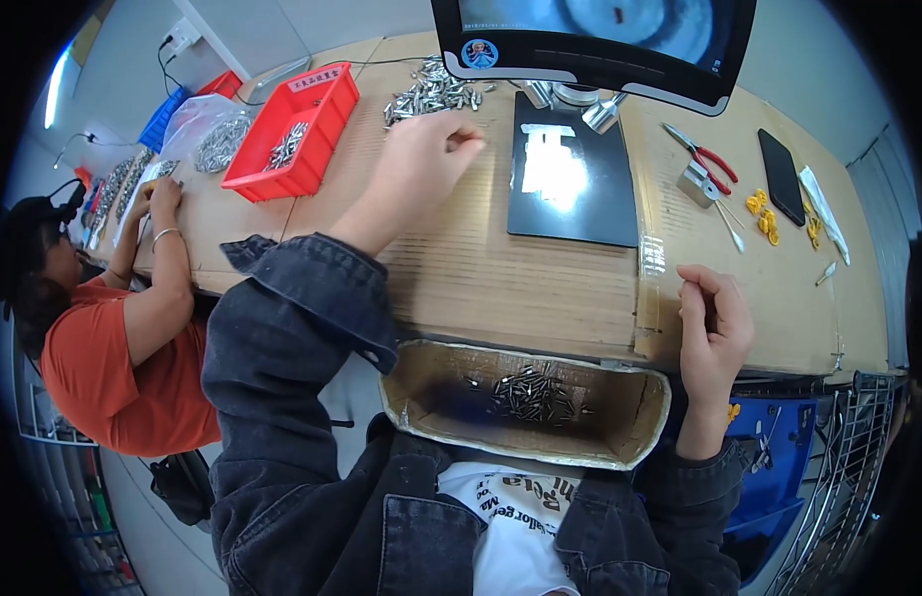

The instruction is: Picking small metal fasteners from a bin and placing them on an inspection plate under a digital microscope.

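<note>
My left hand (426, 164) is raised over the table, its fingers curled and thumb against the index finger; whatever they pinch, if anything, is hidden. Just beyond it lies a heap of small silvery metal pins (436, 92). At the table's front edge on the right, my right hand (717, 328) has its fingers curled in, and their contents do not show. Between the hands lies a flat black plate (570, 221) with a bright glare, under a metal microscope-like stand (602, 114). Against my lap, an open cardboard box (630, 422) contains dark, slim metal pins (535, 394).
A monitor (600, 65) overhangs the back. Left stands a red tray (272, 186) with pins; a co-worker (133, 368) sits beyond. Red-handled pliers (714, 164), a metal block (696, 186), a cotton swab (730, 228), yellow rubber pieces (767, 223) and a phone (781, 177) lie right.
</note>
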A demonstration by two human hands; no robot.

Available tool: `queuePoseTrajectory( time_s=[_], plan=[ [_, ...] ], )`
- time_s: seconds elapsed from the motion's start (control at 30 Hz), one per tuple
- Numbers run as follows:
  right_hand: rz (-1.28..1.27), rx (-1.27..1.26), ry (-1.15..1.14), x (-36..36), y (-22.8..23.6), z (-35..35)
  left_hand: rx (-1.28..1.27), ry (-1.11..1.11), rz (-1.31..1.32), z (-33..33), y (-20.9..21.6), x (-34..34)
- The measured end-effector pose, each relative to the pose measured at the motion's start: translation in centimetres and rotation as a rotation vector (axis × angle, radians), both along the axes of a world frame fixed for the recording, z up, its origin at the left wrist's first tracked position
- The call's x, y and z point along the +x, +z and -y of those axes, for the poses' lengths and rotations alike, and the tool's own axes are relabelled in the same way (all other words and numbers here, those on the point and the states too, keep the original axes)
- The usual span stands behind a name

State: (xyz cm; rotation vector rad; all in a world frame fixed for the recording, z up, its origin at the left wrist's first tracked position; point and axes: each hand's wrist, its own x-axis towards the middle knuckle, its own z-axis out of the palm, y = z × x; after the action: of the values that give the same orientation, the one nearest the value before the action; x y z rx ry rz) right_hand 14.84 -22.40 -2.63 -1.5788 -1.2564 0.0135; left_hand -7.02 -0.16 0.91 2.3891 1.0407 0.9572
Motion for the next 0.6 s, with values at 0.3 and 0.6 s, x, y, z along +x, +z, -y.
queuePoseTrajectory(
  time_s=[0.3, 0.6],
  plan=[
    [0.026, 0.013, 0.003, 0.0, 0.0, -0.3, -0.214, -0.027, 0.066, -0.1, -1.4, 7.1],
    [0.053, 0.002, -0.004, -0.1, 0.3, -0.2, -0.179, 0.03, 0.001, -1.5, -3.5, 7.2]
  ],
)
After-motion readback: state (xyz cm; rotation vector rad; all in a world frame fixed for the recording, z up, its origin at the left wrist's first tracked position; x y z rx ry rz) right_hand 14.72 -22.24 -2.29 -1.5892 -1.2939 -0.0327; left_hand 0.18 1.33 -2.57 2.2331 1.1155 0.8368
